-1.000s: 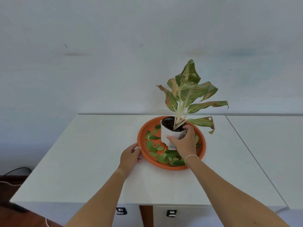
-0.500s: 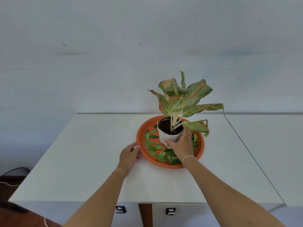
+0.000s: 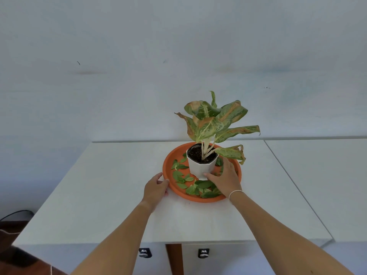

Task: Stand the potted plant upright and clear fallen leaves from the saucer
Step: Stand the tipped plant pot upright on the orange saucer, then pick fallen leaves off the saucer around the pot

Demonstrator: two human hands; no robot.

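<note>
A white faceted pot [image 3: 200, 166] with dark soil and a variegated green plant [image 3: 213, 121] stands upright in an orange saucer [image 3: 167, 165] on a white table [image 3: 111, 187]. My right hand [image 3: 224, 178] wraps the pot's lower right side, thumb at its base. My left hand [image 3: 155, 187] rests against the saucer's left rim with fingers curled on the edge. Several small green fallen leaves [image 3: 183, 178] lie scattered in the saucer, left of and in front of the pot.
A second white table [image 3: 321, 181] adjoins on the right, with a seam between them. A pale wall stands close behind. Two drawer knobs [image 3: 145, 252] show under the table's front edge. A dark cable lies on the floor at the left.
The pot has gone from leaning toward the right to standing upright and a bit further back. My right hand slid down from its rim to its lower side. My left hand stayed at the saucer rim.
</note>
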